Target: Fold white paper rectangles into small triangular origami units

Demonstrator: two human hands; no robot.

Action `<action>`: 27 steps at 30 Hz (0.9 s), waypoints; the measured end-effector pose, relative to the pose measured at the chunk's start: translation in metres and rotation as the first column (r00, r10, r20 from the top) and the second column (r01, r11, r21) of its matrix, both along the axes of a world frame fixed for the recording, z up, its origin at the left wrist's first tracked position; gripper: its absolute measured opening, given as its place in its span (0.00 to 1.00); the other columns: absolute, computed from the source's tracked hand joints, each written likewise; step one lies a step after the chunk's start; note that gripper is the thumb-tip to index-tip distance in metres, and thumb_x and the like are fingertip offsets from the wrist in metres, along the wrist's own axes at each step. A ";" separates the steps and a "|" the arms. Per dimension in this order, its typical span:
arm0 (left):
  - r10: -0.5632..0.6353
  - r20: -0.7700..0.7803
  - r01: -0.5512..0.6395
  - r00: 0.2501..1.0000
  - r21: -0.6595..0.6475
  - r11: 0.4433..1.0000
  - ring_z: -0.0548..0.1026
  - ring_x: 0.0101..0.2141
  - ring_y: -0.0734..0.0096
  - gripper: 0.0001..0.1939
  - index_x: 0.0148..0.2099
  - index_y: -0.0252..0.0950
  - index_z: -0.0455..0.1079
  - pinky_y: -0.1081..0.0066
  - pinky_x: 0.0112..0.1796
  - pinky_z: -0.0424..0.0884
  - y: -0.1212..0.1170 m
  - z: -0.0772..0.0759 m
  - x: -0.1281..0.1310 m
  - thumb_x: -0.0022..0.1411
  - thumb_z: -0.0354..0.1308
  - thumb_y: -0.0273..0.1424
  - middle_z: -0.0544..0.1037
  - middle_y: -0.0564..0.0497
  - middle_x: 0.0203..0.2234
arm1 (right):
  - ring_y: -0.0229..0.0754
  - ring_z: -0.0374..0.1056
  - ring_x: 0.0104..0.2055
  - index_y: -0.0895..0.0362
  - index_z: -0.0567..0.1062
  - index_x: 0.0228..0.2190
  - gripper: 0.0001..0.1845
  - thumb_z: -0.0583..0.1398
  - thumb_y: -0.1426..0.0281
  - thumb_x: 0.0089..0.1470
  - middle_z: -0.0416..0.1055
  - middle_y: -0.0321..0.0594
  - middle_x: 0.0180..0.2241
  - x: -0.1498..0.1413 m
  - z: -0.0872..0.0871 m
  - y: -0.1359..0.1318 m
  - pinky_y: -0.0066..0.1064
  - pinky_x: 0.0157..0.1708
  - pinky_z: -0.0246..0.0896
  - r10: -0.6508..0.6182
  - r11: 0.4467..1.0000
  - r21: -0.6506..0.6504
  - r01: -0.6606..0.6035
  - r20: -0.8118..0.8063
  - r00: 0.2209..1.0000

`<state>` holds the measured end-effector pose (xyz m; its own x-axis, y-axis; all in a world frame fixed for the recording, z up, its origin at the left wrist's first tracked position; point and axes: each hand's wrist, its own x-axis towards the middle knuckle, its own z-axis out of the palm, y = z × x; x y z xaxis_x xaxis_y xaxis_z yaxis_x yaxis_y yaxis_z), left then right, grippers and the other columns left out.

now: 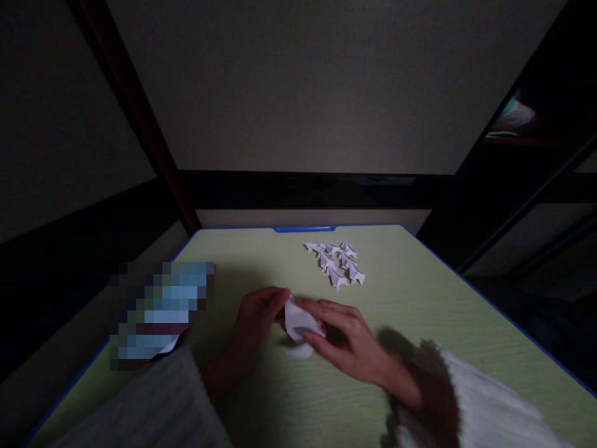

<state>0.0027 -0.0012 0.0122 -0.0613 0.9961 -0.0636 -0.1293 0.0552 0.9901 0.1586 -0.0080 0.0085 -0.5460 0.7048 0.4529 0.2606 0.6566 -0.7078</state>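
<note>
A small white piece of paper [298,320] is held just above a pale green table [261,255]. My left hand [255,320] pinches its left edge with closed fingers. My right hand [347,342] grips its right side, fingers folded over the sheet. Both wrists come out of white fuzzy sleeves. Beyond the hands lies a cluster of several folded white paper shapes [336,262] on the table.
A pixelated blue object [161,308] lies at the table's left edge. The table has a blue rim [303,229]. Dark bars of a frame [140,118] rise behind it against a pale wall. The room is dim.
</note>
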 end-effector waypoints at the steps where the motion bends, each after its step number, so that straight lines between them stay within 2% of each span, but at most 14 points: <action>1: 0.011 -0.038 -0.010 0.999 0.026 1.000 0.64 0.16 0.79 0.09 0.18 0.31 0.66 0.80 0.18 0.61 0.000 0.000 0.000 0.43 0.56 0.31 0.67 0.57 0.11 | 0.34 0.58 0.24 0.59 0.64 0.43 0.18 0.55 0.70 0.48 0.62 0.35 0.23 -0.001 0.001 0.000 0.24 0.23 0.55 -0.002 0.993 -0.114 -0.004 -0.053 0.999; 4: 0.032 -0.144 -0.019 0.989 0.094 0.995 0.64 0.16 0.79 0.09 0.19 0.31 0.66 0.79 0.19 0.60 -0.001 -0.001 -0.001 0.45 0.55 0.31 0.67 0.57 0.11 | 0.31 0.54 0.22 0.60 0.64 0.31 0.09 0.52 0.66 0.50 0.58 0.32 0.21 -0.006 0.003 0.002 0.22 0.20 0.50 -0.049 0.925 -0.379 -0.015 -0.159 0.986; 6: 0.017 -0.209 0.009 0.978 0.121 0.993 0.63 0.17 0.79 0.09 0.19 0.31 0.66 0.80 0.19 0.59 -0.003 -0.002 0.000 0.46 0.54 0.31 0.66 0.56 0.12 | 0.30 0.51 0.21 0.60 0.63 0.23 0.11 0.52 0.64 0.50 0.55 0.31 0.19 -0.008 0.003 0.003 0.22 0.19 0.47 -0.045 0.898 -0.440 -0.021 -0.139 0.989; 10: -0.040 -0.244 0.084 0.969 0.171 0.982 0.64 0.18 0.78 0.08 0.19 0.32 0.67 0.80 0.19 0.59 -0.006 -0.002 0.003 0.46 0.54 0.30 0.67 0.56 0.14 | 0.30 0.48 0.20 0.60 0.62 0.18 0.15 0.52 0.64 0.50 0.52 0.30 0.17 -0.009 0.000 0.005 0.22 0.18 0.44 0.001 0.875 -0.481 -0.054 -0.109 0.994; 14: -0.087 -0.231 0.126 0.969 0.160 0.979 0.66 0.20 0.77 0.08 0.22 0.32 0.69 0.79 0.21 0.61 -0.006 -0.003 0.004 0.47 0.53 0.31 0.69 0.54 0.17 | 0.29 0.47 0.19 0.60 0.62 0.17 0.16 0.52 0.63 0.49 0.51 0.30 0.16 -0.010 -0.004 0.006 0.22 0.17 0.43 -0.002 0.863 -0.502 -0.062 -0.125 0.992; 23: -0.062 -0.193 0.092 0.979 0.147 0.985 0.64 0.18 0.78 0.08 0.20 0.32 0.69 0.79 0.19 0.59 -0.007 0.000 0.004 0.45 0.54 0.30 0.68 0.55 0.14 | 0.29 0.46 0.18 0.60 0.62 0.15 0.16 0.54 0.64 0.47 0.50 0.29 0.15 -0.011 -0.006 0.005 0.22 0.17 0.43 -0.028 0.866 -0.500 -0.029 -0.105 0.994; 27: -0.082 -0.197 0.113 0.977 0.149 0.982 0.63 0.18 0.78 0.09 0.20 0.32 0.68 0.79 0.19 0.58 -0.006 0.000 0.005 0.46 0.52 0.30 0.68 0.55 0.14 | 0.29 0.48 0.18 0.61 0.63 0.15 0.16 0.55 0.65 0.46 0.52 0.30 0.15 -0.012 -0.006 0.006 0.22 0.16 0.43 -0.040 0.854 -0.521 -0.020 -0.103 0.994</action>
<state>0.0076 -0.0075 0.0125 0.0408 0.9942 0.0992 0.0599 -0.1015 0.9930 0.1465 -0.0025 0.0022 -0.5070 0.8588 0.0733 0.1689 0.1824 -0.9686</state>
